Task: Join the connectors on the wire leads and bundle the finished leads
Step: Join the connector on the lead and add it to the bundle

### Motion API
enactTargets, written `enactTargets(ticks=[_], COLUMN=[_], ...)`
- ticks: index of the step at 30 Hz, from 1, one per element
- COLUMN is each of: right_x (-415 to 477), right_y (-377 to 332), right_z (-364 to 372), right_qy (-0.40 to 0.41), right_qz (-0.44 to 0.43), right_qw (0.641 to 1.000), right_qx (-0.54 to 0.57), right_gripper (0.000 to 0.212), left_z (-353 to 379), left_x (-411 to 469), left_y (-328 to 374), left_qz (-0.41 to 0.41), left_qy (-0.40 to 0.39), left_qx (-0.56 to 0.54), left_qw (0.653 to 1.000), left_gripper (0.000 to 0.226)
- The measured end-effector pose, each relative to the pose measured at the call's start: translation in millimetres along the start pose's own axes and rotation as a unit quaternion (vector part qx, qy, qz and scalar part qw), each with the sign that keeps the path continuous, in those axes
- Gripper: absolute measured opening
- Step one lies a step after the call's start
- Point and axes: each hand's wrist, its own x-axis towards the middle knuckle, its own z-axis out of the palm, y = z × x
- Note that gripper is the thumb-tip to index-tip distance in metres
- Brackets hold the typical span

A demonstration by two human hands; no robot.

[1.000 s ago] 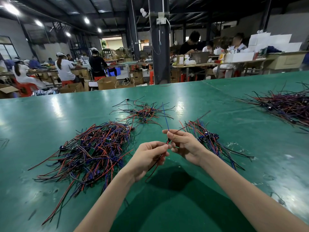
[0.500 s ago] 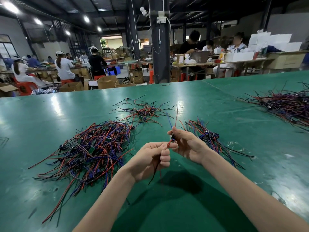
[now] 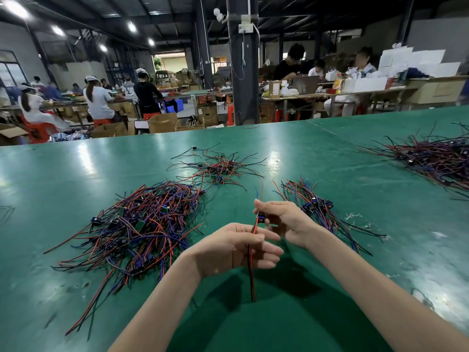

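The green counter (image 3: 76, 174) is wide and shiny. The big pile (image 3: 142, 224) of red, black and blue wires lies on it. It is a messy heap with small dark parts mixed in.

Far to the right of the big pile, near the counter's edge, lies another pile (image 3: 431, 158) of dark wires. It is well apart from the big pile. Closer on the right of the big pile is a neat bunch (image 3: 317, 207). Its blue ends sit close together. Just behind the big pile is a small pile (image 3: 218, 168) of thin wires, spread out loose.

Both hands are up above the counter, just to the right of the big pile. They are close to each other. The left hand (image 3: 228, 250) holds a lead (image 3: 251, 275) between thumb and fingers. The lead is red and black and hangs straight down below the hand. The right hand (image 3: 284, 219) is a little higher and pinches the blue connector (image 3: 260, 219) at the top of the lead. A thin red wire sticks up above it.
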Motion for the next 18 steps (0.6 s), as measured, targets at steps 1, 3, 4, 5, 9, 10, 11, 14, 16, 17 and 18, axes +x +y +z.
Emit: enactTargets(ticks=[1,3,4,5,9,10,11,14,16,17,18], right_x=[0.1,0.1,-0.4,-0.9,-1.0,-0.8,-0.6,0.3,1.7,2.2,2.1], right_y=[-0.4,-0.6,-0.4,-0.1,2.2,2.6,2.8,3.8,5.6,6.4,7.1], right_z=[-0.3,-1.8,-2.2,-2.3,-1.7,-1.9,-2.3,-3.8,-3.8,-3.1,-2.3], right_qy=[0.008,0.009,0.0,-0.012,-0.047,-0.047,-0.047,-0.046,-0.046,-0.048,-0.054], right_qz=[0.003,0.01,0.014,0.019,0.023,0.02,0.015,-0.004,-0.013,-0.015,-0.016], right_qw=[1.0,0.999,0.999,0.998,0.994,0.994,0.993,0.991,0.99,0.989,0.987], right_qx=[-0.004,-0.035,-0.052,-0.065,-0.098,-0.101,-0.105,-0.125,-0.136,-0.142,-0.147], right_gripper=[0.022,0.02,0.019,0.019,0.019,0.02,0.021,0.019,0.017,0.018,0.019], left_z=[0.5,1.4,1.4,1.6,1.5,1.2,0.2,-9.2,-19.9,-24.0,-27.0], left_x=[-0.3,-0.2,-0.2,0.5,5.8,8.2,10.4,15.2,16.9,16.7,16.7], left_y=[-1.0,-2.7,-3.4,-3.8,-7.9,-8.9,-9.3,-6.7,-4.7,-3.8,-3.9], left_qz=[-0.013,-0.038,-0.05,-0.064,-0.143,-0.15,-0.143,-0.044,0.027,0.053,0.071], left_qy=[-0.022,-0.075,-0.104,-0.133,-0.148,-0.113,-0.062,0.168,0.282,0.308,0.32], left_qx=[0.001,0.008,0.013,0.017,0.062,0.074,0.075,0.065,0.048,0.032,0.021], left_qw=[1.0,0.996,0.993,0.989,0.977,0.979,0.985,0.983,0.958,0.949,0.944], left_gripper=[0.027,0.031,0.034,0.037,0.038,0.042,0.048,0.045,0.04,0.038,0.035])
